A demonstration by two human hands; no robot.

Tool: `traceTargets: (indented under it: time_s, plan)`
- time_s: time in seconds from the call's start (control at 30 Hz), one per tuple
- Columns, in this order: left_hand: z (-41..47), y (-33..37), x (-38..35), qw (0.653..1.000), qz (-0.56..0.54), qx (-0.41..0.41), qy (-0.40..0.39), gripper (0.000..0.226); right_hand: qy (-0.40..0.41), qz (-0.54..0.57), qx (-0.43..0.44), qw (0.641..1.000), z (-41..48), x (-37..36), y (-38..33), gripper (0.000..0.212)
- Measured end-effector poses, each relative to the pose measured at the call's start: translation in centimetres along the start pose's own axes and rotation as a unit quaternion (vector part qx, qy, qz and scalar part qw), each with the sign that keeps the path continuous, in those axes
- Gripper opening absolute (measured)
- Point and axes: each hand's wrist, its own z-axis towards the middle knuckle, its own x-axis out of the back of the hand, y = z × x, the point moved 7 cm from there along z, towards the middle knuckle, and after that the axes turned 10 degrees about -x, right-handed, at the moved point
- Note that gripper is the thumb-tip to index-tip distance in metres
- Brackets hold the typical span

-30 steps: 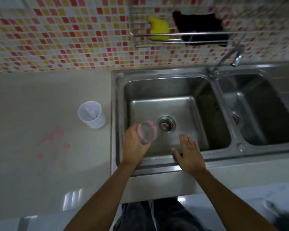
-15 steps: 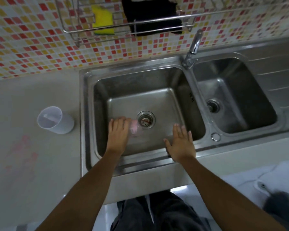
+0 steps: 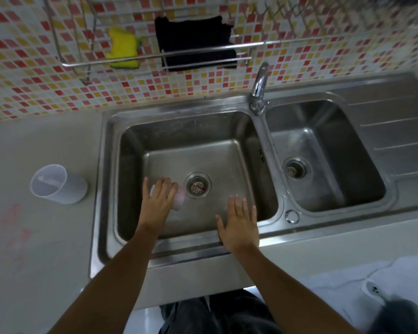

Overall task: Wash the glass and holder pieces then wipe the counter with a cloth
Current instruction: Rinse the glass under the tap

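Lowered, left hand (image 3: 158, 203) covers glass (image 3: 179, 200) in sink (image 3: 191, 131), grip unclear; right hand (image 3: 239, 225) spread

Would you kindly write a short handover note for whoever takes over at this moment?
Left grip lies over the pink glass in the left basin; hold unclear.
Right grip open, over its front rim.
White holder on the counter, black cloth on the rack.
No water runs; red marks on counter.
Done: nothing visibly. Left: washing both, wiping.

Glass (image 3: 179, 200) mostly hidden under left hand (image 3: 158, 201), grip unclear, rack (image 3: 92, 61) top cropped
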Motion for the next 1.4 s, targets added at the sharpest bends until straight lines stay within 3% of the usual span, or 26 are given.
traceTargets:
  time_s: [0.1, 0.23, 0.37, 0.53, 0.67, 0.8, 0.97, 1.27, 1.4]
  plan:
    - [0.6, 0.1, 0.8, 0.995, -0.079, 0.057, 0.029, 0.097, 0.002, 0.104, 0.016, 0.994, 0.5, 1.2, 0.2, 0.070]
    - [3.1, 0.7, 3.5, 0.969, -0.193, 0.101, 0.121, 0.080, 0.055, 0.282, 0.000, 0.958, 5.0, 6.2, 2.6, 0.068]
    - [6.7, 2.1, 7.8, 0.921, -0.309, 0.109, 0.210, 0.073, 0.121, 0.349, -0.008, 0.929, 12.2, 13.9, 4.9, 0.061]
    - [10.3, 3.0, 12.0, 0.884, -0.371, 0.141, 0.246, 0.060, 0.075, 0.299, -0.028, 0.951, 19.8, 19.1, 5.8, 0.063]
    - [12.3, 3.1, 14.0, 0.848, -0.440, 0.145, 0.256, 0.081, 0.043, 0.251, 0.023, 0.967, 23.0, 19.8, 3.9, 0.051]
    - [13.7, 3.0, 16.2, 0.809, -0.507, 0.119, 0.272, 0.082, 0.045, 0.251, 0.014, 0.967, 24.1, 19.6, 3.2, 0.033]
    - [14.8, 3.3, 16.9, 0.775, -0.563, 0.119, 0.261, 0.084, 0.032, 0.183, 0.036, 0.982, 25.0, 19.5, 2.8, 0.037]
    - [15.9, 5.4, 16.8, 0.760, -0.588, 0.114, 0.251, 0.083, 0.028, 0.138, 0.075, 0.987, 26.0, 19.5, 2.9, 0.033]
    - [16.5, 6.1, 17.5, 0.781, -0.562, 0.107, 0.249, 0.084, 0.026, 0.119, 0.085, 0.989, 26.1, 19.7, 2.7, 0.031]
